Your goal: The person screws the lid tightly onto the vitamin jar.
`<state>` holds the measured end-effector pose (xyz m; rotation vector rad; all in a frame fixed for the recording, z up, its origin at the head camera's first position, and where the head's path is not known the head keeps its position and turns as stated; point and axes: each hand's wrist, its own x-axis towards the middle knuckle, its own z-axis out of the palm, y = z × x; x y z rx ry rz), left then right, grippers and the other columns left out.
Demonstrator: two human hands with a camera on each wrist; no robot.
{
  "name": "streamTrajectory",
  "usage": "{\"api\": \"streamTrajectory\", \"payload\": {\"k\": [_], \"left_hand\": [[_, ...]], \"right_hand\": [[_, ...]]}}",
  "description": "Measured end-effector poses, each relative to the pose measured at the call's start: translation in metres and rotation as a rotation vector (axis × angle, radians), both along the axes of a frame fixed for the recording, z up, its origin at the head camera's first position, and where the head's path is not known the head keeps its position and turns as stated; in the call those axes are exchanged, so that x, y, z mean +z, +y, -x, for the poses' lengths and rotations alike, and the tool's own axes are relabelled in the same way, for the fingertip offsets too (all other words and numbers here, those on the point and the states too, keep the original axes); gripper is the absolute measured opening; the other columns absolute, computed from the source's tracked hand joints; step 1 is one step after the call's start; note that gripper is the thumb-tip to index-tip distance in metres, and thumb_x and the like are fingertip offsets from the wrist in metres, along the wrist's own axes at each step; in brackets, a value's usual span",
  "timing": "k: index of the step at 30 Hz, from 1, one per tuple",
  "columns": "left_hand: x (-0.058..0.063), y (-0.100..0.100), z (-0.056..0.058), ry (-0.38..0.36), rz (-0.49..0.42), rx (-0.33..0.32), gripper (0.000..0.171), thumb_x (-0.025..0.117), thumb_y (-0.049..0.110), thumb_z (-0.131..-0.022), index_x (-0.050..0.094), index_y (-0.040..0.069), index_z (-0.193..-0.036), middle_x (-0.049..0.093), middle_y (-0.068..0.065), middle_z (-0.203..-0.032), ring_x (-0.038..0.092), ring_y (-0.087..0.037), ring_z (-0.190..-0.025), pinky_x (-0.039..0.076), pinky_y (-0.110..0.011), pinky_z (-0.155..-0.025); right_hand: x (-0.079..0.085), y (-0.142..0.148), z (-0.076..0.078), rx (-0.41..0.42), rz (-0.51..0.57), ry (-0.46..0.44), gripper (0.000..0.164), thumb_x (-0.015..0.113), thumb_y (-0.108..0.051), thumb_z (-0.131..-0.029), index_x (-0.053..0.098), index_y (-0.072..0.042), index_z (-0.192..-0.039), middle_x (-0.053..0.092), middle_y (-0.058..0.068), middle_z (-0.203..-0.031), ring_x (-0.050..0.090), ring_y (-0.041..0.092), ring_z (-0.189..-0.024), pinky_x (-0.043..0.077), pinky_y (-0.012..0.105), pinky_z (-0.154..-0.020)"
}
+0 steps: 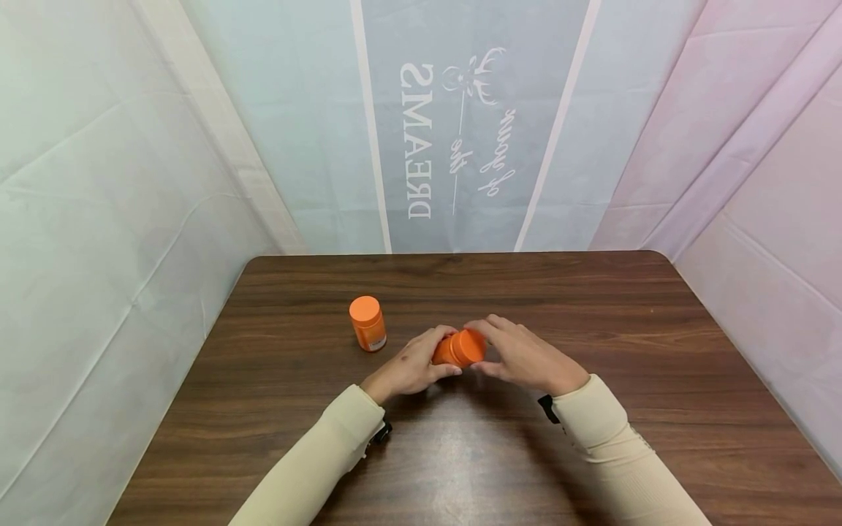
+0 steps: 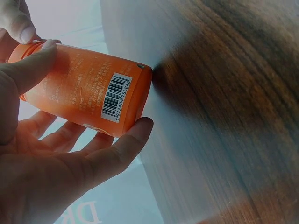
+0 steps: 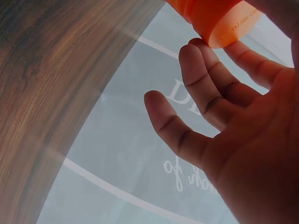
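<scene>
My left hand [image 1: 416, 361] grips an orange plastic bottle [image 2: 88, 86] around its body, thumb on one side and fingers on the other. Its printed label with a barcode [image 2: 116, 96] faces the left wrist camera. Tilted, the bottle leans its orange cap [image 1: 471, 346] toward my right hand [image 1: 522, 356]. The right thumb and fingers span that cap, the fingertips right at its edge, while the little finger stretches away from it in the right wrist view. A second orange bottle [image 1: 368, 324], capped, stands upright on the table to the left of my hands.
The dark wood-grain table [image 1: 592, 307] has rounded far corners. Behind it hangs a pale blue-grey cloth [image 1: 316, 131] with mirrored white lettering [image 1: 417, 139]. White fabric [image 1: 99, 219] walls off the left side and pinkish fabric [image 1: 783, 219] the right.
</scene>
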<state>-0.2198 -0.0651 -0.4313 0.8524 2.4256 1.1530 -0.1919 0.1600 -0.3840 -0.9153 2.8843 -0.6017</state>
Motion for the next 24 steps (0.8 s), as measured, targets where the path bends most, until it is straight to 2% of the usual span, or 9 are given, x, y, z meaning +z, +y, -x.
{"api": "streamTrajectory", "payload": {"k": [4, 9, 13, 17, 20, 24], "left_hand": [[0.0000, 0.0002, 0.0000, 0.000, 0.006, -0.001, 0.052, 0.072, 0.025, -0.094, 0.046, 0.014, -0.138, 0.055, -0.003, -0.123, 0.055, -0.017, -0.101, 0.047, -0.038, -0.089], [-0.0003, 0.0004, 0.0003, 0.006, 0.015, -0.003, 0.052, 0.072, 0.025, -0.094, 0.046, 0.014, -0.138, 0.055, -0.004, -0.123, 0.055, -0.017, -0.100, 0.047, -0.036, -0.087], [-0.0007, 0.0004, 0.0005, 0.014, 0.016, -0.003, 0.053, 0.072, 0.025, -0.094, 0.046, 0.014, -0.138, 0.055, -0.004, -0.123, 0.055, -0.017, -0.100, 0.047, -0.036, -0.087], [-0.0003, 0.0006, 0.0002, 0.018, 0.021, -0.001, 0.053, 0.072, 0.025, -0.094, 0.046, 0.014, -0.139, 0.056, -0.003, -0.122, 0.055, -0.017, -0.100, 0.047, -0.036, -0.087], [-0.0005, 0.0008, 0.0005, 0.022, 0.024, 0.005, 0.054, 0.072, 0.025, -0.093, 0.046, 0.014, -0.139, 0.056, -0.003, -0.120, 0.056, -0.017, -0.100, 0.047, -0.037, -0.087], [-0.0015, 0.0011, 0.0012, 0.024, 0.022, 0.007, 0.054, 0.073, 0.024, -0.093, 0.046, 0.013, -0.139, 0.057, -0.002, -0.118, 0.056, -0.016, -0.098, 0.047, -0.037, -0.086]], "right_hand": [[0.0001, -0.0011, 0.0000, -0.034, 0.016, -0.042, 0.053, 0.080, -0.029, -0.087, 0.057, -0.009, -0.130, 0.058, -0.001, -0.107, 0.059, 0.022, -0.095, 0.050, 0.049, -0.084], [-0.0013, -0.0022, 0.0001, -0.069, 0.020, -0.062, 0.049, 0.076, -0.036, -0.089, 0.059, -0.008, -0.125, 0.059, 0.002, -0.108, 0.062, 0.024, -0.095, 0.051, 0.044, -0.082], [-0.0011, -0.0026, 0.0005, -0.075, 0.004, -0.051, 0.059, 0.077, -0.038, -0.088, 0.055, -0.005, -0.132, 0.059, 0.006, -0.114, 0.062, 0.024, -0.097, 0.051, 0.048, -0.084], [-0.0002, -0.0017, 0.0020, -0.015, -0.013, 0.014, 0.070, 0.084, -0.030, -0.083, 0.051, -0.008, -0.141, 0.057, 0.009, -0.125, 0.061, 0.024, -0.106, 0.050, 0.057, -0.087], [0.0000, -0.0009, 0.0033, 0.044, -0.014, 0.053, 0.070, 0.087, -0.017, -0.079, 0.054, -0.013, -0.140, 0.057, 0.008, -0.127, 0.060, 0.026, -0.112, 0.051, 0.058, -0.085], [-0.0006, -0.0003, 0.0032, 0.078, -0.014, 0.078, 0.068, 0.087, -0.004, -0.075, 0.057, -0.013, -0.136, 0.059, 0.007, -0.124, 0.059, 0.026, -0.112, 0.052, 0.057, -0.082]]}}
